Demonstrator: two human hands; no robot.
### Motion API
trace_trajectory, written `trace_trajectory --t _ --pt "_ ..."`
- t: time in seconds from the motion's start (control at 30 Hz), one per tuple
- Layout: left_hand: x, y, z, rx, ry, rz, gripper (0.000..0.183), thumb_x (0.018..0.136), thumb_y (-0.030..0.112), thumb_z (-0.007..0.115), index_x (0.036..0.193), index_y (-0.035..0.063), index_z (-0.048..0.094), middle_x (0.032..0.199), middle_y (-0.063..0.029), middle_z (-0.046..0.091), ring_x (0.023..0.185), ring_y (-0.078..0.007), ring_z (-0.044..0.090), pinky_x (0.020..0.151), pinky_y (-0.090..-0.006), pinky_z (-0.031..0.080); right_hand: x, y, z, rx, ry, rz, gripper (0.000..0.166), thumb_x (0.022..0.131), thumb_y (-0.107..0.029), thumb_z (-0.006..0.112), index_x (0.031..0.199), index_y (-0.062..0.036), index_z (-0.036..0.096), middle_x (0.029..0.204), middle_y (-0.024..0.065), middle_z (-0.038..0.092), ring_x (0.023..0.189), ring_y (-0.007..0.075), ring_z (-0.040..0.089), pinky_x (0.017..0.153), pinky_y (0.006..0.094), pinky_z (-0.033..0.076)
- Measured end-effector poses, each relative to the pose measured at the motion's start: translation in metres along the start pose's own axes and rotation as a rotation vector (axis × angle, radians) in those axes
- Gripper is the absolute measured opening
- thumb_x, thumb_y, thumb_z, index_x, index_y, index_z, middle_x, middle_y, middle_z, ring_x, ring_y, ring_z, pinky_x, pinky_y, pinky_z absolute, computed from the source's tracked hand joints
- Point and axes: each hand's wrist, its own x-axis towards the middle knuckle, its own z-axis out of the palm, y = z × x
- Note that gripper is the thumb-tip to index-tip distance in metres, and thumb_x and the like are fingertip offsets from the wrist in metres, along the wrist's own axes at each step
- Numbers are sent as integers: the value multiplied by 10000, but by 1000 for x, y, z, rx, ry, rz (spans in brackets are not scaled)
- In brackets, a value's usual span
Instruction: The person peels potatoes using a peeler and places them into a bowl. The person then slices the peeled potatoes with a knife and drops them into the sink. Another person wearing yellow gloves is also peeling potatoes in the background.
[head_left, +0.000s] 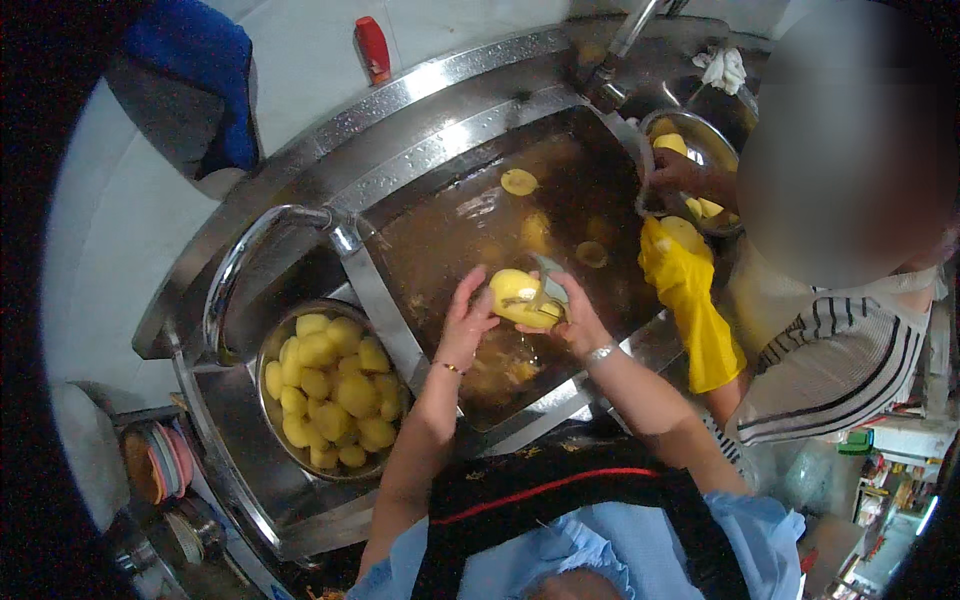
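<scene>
Over a steel sink basin (435, 217) of murky brown water, my left hand (469, 315) touches the left end of a peeled yellow potato (514, 285), its fingers spread along that side. My right hand (577, 307) grips a peeler (551, 281) with a pale handle, which lies against the potato's right side. A cut potato slice (519, 182) and more potato pieces show in the water. Left of the basin, a round metal bowl (262, 375) holds several peeled potatoes (330, 390).
A curved faucet (247, 240) arches over the left. At right, a co-worker's yellow glove (690, 300) holds a potato beside a metal bowl (709, 120) with potato pieces; their bare hand is over it. A red object (373, 49) stands behind the sink. Stacked plastic baskets (169, 461) sit lower left.
</scene>
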Motion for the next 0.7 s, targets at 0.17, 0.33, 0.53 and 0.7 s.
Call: trace_trajectory --t 0.17,0.33,0.53,0.7 --pt "70 -78 -24 225 -35 -196 400 778 204 646 1126 39 537 1040 -128 588 952 -225 563 825 -311 447 78 25 -62 -143 -5 190 434 789 -424 534 1083 -106 553 1012 102 614 822 298 626 622 515 525" --pt "91 -137 -33 914 64 28 300 815 288 556 1035 88 595 1010 -171 572 968 -324 514 868 -397 409 119 49 -89 -595 157 21 397 766 -433 572 928 -74 624 860 62 645 753 258 626 616 362 509" --pt "70 -140 -1 1009 499 50 265 823 248 464 994 105 607 1097 -175 503 1059 -334 433 915 -432 349 109 54 -70 -953 483 -144 382 725 -349 644 725 32 621 630 51 577 582 115 505 536 294 410" --pt "39 -90 22 1541 291 394 312 774 237 549 1043 82 569 1146 -145 469 1126 -313 392 935 -471 318 104 28 -78 -1084 212 -39 404 722 -374 631 839 12 651 727 134 639 658 171 603 621 310 472"
